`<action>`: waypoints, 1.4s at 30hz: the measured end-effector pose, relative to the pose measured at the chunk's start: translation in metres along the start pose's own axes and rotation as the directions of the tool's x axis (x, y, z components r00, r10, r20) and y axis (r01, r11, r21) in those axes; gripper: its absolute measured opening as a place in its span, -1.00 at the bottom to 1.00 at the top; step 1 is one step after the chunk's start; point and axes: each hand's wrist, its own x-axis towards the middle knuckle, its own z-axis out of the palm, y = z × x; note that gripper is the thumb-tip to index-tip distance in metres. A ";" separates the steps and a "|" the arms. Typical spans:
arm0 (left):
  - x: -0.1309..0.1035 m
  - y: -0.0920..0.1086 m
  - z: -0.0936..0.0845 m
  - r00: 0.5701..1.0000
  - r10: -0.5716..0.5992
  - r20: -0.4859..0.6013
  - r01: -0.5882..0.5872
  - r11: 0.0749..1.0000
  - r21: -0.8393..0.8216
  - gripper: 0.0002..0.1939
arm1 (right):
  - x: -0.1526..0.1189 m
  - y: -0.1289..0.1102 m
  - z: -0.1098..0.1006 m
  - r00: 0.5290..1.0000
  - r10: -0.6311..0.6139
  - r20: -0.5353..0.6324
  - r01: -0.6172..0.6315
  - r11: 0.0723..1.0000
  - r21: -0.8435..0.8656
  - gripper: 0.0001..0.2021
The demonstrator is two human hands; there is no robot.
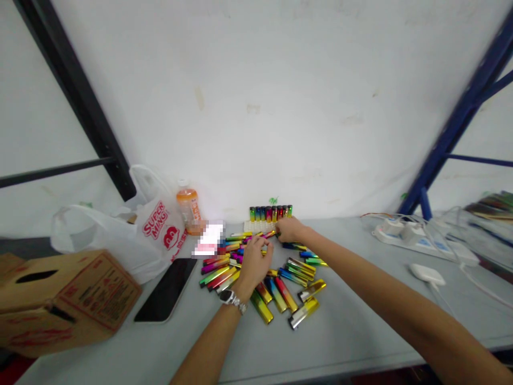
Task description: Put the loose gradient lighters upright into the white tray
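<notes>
2 bare hands work among metallic, multicolored lighters on a gray surface point(340, 342) against a white wall. The right hand point(292, 229) reaches in to the right end of a pale rack point(252, 226), where about 8 upright lighters point(269, 214) form 1 row at the back. Its fingers are bent and drawn together at the rack's near edge; whether they pinch a lighter cannot be told.

The left hand point(256, 262), wearing a silver wristwatch point(226, 297), arches palm down over the loose lighters, fingers curled and slightly apart. What lies beneath them is hidden, and a grip cannot be confirmed.

A slim yellow-and-magenta lighter point(269, 234) lies flat in the gap between the 2 hands, just beyond the left fingers and to the left of the right fingers. Its long axis runs mostly sideways, its far end angled toward the right hand, which appears nearer. The rack stands beyond the left hand, also closer to the right. Nearest the left wrist, a yellow-green lighter point(261, 307) lies aslant. At left, a black smartphone point(166, 291) rests beside a cardboard box point(96, 294); at right sits a white power strip point(425, 245).
</notes>
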 end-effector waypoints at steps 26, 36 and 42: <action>-0.002 0.036 -0.012 0.856 -0.437 0.275 0.506 0.605 -0.615 -0.21 | -0.077 -0.054 0.025 0.816 0.356 -0.455 0.352 0.318 0.880 -0.66; 0.001 0.035 -0.004 0.827 -0.520 0.214 0.508 0.528 -0.680 -0.40 | -0.079 -0.058 0.030 0.813 0.236 -0.533 0.413 0.411 0.812 -0.76; 0.001 0.039 -0.002 0.812 -0.543 0.212 0.516 0.499 -0.696 -0.42 | -0.080 -0.059 0.031 0.819 0.202 -0.536 0.444 0.367 0.817 -0.81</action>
